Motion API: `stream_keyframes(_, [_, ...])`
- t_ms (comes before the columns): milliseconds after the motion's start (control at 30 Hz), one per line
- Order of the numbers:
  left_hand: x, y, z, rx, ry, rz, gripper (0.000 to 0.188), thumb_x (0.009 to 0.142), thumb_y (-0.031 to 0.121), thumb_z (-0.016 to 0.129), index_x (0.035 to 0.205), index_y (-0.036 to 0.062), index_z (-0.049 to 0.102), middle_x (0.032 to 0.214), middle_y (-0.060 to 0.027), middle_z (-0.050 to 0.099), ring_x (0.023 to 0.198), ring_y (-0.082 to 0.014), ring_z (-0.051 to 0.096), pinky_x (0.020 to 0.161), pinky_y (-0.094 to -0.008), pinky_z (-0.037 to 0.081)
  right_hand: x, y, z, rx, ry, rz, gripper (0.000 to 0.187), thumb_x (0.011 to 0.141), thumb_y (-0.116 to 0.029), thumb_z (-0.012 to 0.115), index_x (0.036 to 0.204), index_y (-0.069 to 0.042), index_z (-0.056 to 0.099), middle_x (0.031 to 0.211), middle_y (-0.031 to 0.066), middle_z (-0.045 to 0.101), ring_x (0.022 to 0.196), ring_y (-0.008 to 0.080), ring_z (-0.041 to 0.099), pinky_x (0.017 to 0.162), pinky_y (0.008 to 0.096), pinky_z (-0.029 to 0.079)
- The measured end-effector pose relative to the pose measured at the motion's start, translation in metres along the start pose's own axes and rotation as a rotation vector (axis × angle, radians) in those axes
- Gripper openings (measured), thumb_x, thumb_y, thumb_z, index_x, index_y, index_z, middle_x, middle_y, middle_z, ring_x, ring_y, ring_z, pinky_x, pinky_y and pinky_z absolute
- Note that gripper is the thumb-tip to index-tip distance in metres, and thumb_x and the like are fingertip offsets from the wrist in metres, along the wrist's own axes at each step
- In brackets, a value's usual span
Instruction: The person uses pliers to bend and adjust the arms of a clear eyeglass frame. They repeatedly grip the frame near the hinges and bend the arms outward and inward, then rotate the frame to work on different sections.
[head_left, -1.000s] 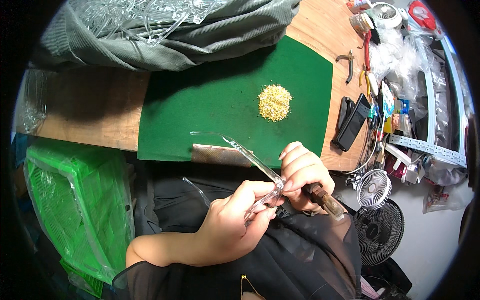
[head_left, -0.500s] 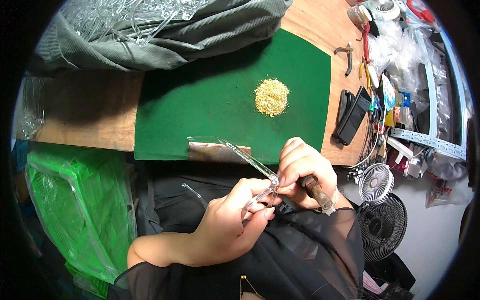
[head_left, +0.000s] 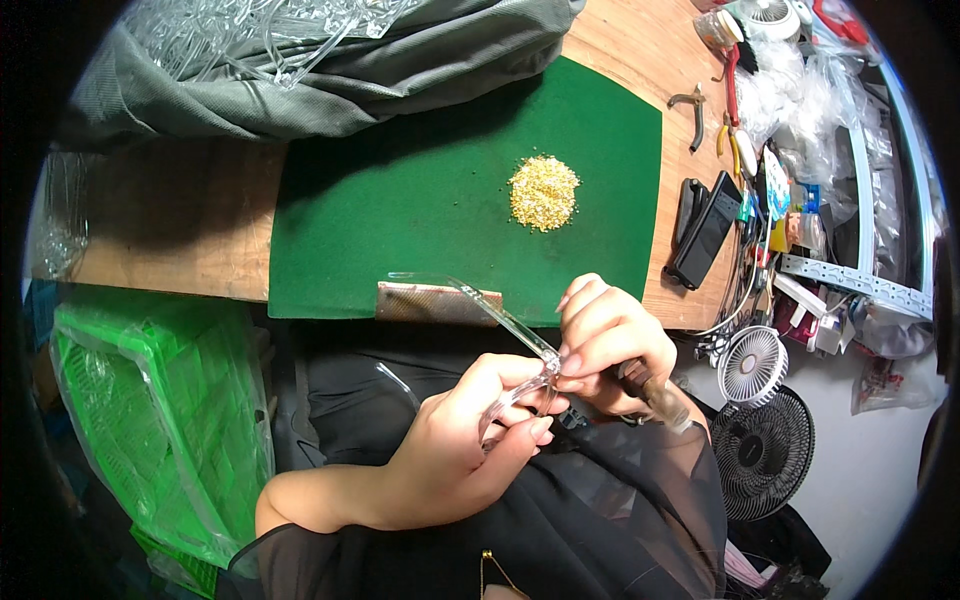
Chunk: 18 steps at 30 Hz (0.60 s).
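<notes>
The left hand [head_left: 465, 430] is pinching a clear plastic spectacle frame [head_left: 510, 325]; the right hand [head_left: 615, 345], curled around a brown handle [head_left: 656, 394], is seemingly working the hinge [head_left: 551, 363], next needing steady alignment.

My left hand [head_left: 455, 450] and right hand [head_left: 620, 345] are close together in front of me. My fingers [head_left: 600, 350] curl in and pinch. My left arm [head_left: 325, 497] goes sideways.

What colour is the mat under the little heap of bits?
The mat is plain dark green, seen best in the head view.
</notes>
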<state>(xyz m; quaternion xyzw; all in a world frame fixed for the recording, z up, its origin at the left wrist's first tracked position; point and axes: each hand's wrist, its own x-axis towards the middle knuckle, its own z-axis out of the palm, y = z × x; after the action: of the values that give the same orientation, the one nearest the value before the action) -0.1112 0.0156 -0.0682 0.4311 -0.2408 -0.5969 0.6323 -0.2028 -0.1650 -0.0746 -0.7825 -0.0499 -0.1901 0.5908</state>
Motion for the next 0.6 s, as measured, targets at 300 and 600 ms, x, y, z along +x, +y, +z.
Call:
stream_keyframes(300, [0.0,-0.002,0.004,0.199,0.12,0.077,0.035,0.083,-0.004,0.057,0.116,-0.0014,0.045,0.094,-0.0126,0.066,0.08,-0.0166,0.067,0.071,-0.0271,0.053,0.0,-0.002,0.006,0.087,0.036,0.103,0.016,0.073,0.0,0.071,0.084,-0.006,0.061,0.077,0.0044,0.059,0.07,0.02,0.056,0.065,0.0313,0.043])
stream_keyframes(600, [0.0,0.004,0.002,0.005,0.069,-0.006,0.031,0.086,-0.004,0.055,0.115,-0.0033,0.044,0.097,-0.0118,0.064,0.082,-0.0112,0.064,0.072,-0.0238,0.052,-0.002,0.002,0.007,-0.013,0.047,-0.023,0.01,0.084,-0.013,0.066,0.081,-0.006,0.059,0.076,0.0053,0.057,0.065,0.0182,0.053,0.068,0.0361,0.043])
